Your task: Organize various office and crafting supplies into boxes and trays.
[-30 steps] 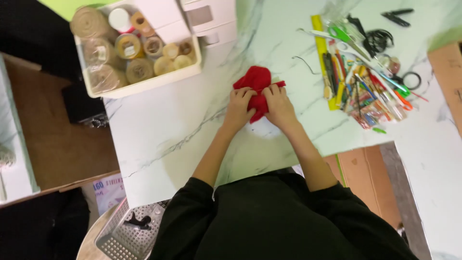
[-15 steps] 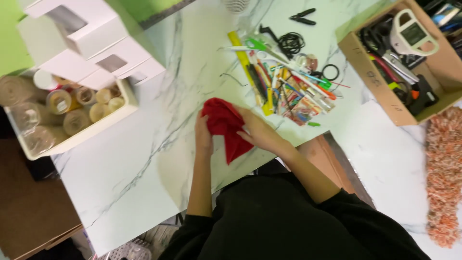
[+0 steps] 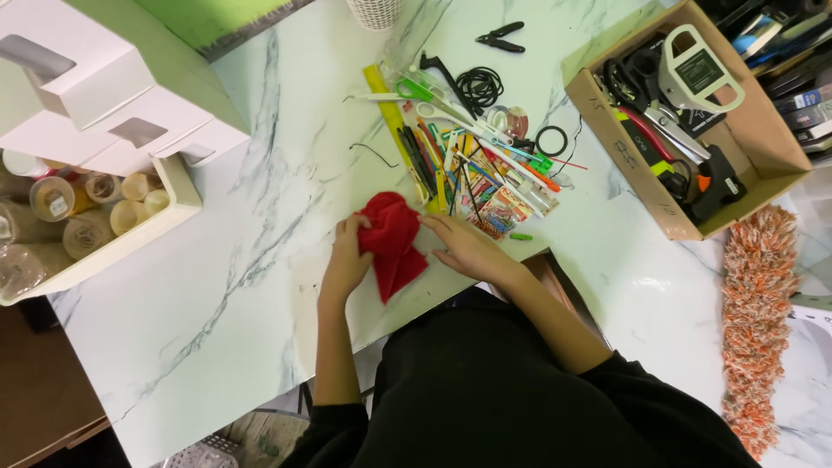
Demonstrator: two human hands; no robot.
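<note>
**Inspector A:** Head view is being examined. A crumpled red cloth [image 3: 392,243] is being held down on the white marble table [image 3: 260,286], near its front edge. The left hand [image 3: 347,264] is being pressed against the cloth's left side, its fingers curled over the fabric's edge. The right hand [image 3: 468,250] is being laid flat just right of the cloth, its fingertips touching the fabric's upper right edge. The hands are being kept apart, with the cloth between them.

**Inspector B:** Is a firm grasp being shown?

**Inspector A:** The left hand is being closed on the cloth. The right hand is being held open and flat; nothing is being gripped by it.

**Inspector B:** Containers are being noted?

**Inspector A:** A cardboard box [image 3: 607,130] is being seen at the upper right, well apart from the hands; a black glue gun [image 3: 715,184], a white handled device [image 3: 698,74] and dark tools are being kept inside it. A white tray [image 3: 178,186] at the left is being filled with twine spools [image 3: 87,232] and small jars. White boxes [image 3: 104,95] are being stacked beside it. A loose pile of pens and scissors [image 3: 468,165] is being spread just beyond the right hand, uncontained. An orange fluffy duster [image 3: 758,312] is being left at the far right.
</note>
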